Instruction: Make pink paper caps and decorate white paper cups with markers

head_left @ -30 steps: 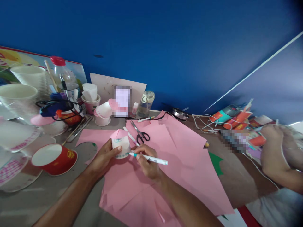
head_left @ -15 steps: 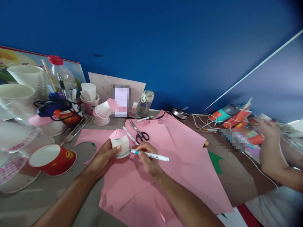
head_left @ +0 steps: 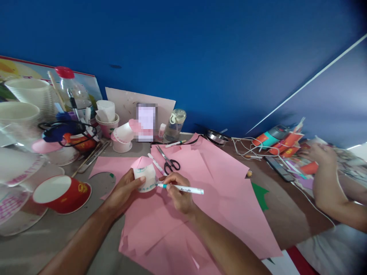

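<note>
My left hand (head_left: pixel 124 191) is wrapped round a small white paper cup (head_left: pixel 145 179) held upside down above the table, with a pink paper piece (head_left: pixel 142 162) stuck on its top. My right hand (head_left: pixel 178 194) pinches a white acrylic marker (head_left: pixel 183 188) with a teal tip. The tip touches the cup's rim at its right side. Both hands hover over large pink paper sheets (head_left: pixel 206 191) spread across the table.
Black scissors (head_left: pixel 169 161) and two more markers lie behind the cup. A red paper bowl (head_left: pixel 61 193), stacked cups (head_left: pixel 25 103) and a bottle (head_left: pixel 70 89) crowd the left. Another person's hand (head_left: pixel 318 154) reaches among cables and red boxes at the right.
My hands, cup and marker have barely shifted; the tip stays at the rim. The other person's hand has moved back and left towards the red boxes.
</note>
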{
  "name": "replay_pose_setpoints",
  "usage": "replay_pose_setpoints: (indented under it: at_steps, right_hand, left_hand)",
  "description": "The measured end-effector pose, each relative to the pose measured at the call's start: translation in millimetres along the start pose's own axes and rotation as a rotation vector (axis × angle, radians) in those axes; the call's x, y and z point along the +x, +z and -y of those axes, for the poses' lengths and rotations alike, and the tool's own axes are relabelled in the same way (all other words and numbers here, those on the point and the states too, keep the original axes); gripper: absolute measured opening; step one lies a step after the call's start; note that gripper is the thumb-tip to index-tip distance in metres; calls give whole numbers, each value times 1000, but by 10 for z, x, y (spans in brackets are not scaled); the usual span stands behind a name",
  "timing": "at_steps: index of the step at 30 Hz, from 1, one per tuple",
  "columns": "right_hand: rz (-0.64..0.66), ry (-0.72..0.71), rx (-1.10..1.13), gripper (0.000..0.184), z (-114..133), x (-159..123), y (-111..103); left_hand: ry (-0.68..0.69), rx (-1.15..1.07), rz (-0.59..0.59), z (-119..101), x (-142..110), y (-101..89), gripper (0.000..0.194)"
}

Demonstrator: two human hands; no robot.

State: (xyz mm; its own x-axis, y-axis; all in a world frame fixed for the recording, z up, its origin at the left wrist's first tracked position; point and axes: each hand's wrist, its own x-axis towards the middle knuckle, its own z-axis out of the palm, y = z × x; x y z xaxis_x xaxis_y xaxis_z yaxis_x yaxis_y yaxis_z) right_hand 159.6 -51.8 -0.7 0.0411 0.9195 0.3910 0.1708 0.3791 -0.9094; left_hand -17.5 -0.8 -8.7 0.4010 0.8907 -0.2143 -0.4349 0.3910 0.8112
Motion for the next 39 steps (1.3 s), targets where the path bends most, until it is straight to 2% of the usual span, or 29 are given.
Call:
replay_pose_setpoints:
  at_steps: [7, 13, 17, 20, 23, 27, 33, 39]
  right_hand:
    - [10, -11, 16, 9, 12, -2, 19]
    - [-24, 55, 14, 9, 3, 6, 18]
    - [-111, 14, 47, 13, -40, -12, 9]
    - [-196, 65, 91, 17, -91, -21, 27]
    - [-245, 139, 146, 31, -136, -11, 64]
    - [-252, 182, 128, 43, -146, 19, 84]
    - [-277, 47, 26, 36, -103, 42, 84]
    - [-247, 149, 109, 43, -100, 13, 109]
  left_hand:
    - [4, 33, -3, -3, 7, 3, 39]
    - [-11, 15, 4, -10, -6, 13, 39]
    - [4, -11, 8, -7, -12, 13, 40]
    - [13, -32, 21, 7, -6, -1, 41]
    - [13, -50, 19, 23, 4, -20, 40]
    - [25, -37, 13, 31, 7, -28, 41]
    - [51, -44, 30, 19, 1, 0, 46]
    - [59, -67, 27, -15, -11, 55, 54]
